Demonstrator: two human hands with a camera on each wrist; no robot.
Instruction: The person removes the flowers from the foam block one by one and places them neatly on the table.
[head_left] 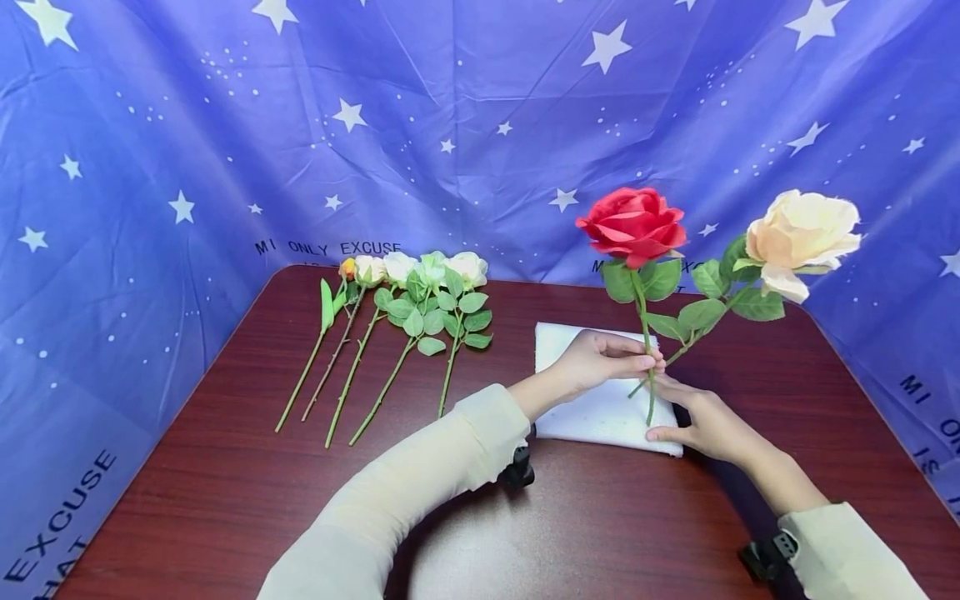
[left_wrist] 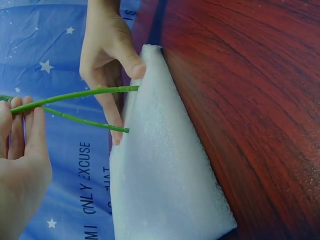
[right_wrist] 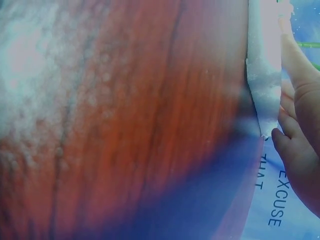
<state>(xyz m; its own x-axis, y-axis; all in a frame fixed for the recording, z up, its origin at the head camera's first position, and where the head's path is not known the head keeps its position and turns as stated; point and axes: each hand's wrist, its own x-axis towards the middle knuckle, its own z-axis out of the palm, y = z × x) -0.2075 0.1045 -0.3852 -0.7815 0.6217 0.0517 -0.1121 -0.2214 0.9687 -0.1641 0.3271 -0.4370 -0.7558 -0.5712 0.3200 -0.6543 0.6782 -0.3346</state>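
My left hand (head_left: 600,362) pinches the stem of a red rose (head_left: 633,227), holding it upright above a white foam block (head_left: 573,408). A cream rose (head_left: 802,242) leans to the right; its stem crosses the red rose's stem at my left fingertips. In the left wrist view both green stems (left_wrist: 82,94) run from the left hand (left_wrist: 30,165) toward the block, and whether their ends touch it I cannot tell. With thumb and fingers spread, my right hand (head_left: 712,425) rests at the block's right edge. In the right wrist view, the right hand (right_wrist: 300,120) lies beside the block (right_wrist: 265,60).
On the left of the dark red wooden table (head_left: 480,508) several flowers lie in a row, among them white roses (head_left: 465,268), a pale pink rose (head_left: 369,271) and a small orange bloom (head_left: 347,268). Behind the table hangs a blue star-print cloth (head_left: 450,100).
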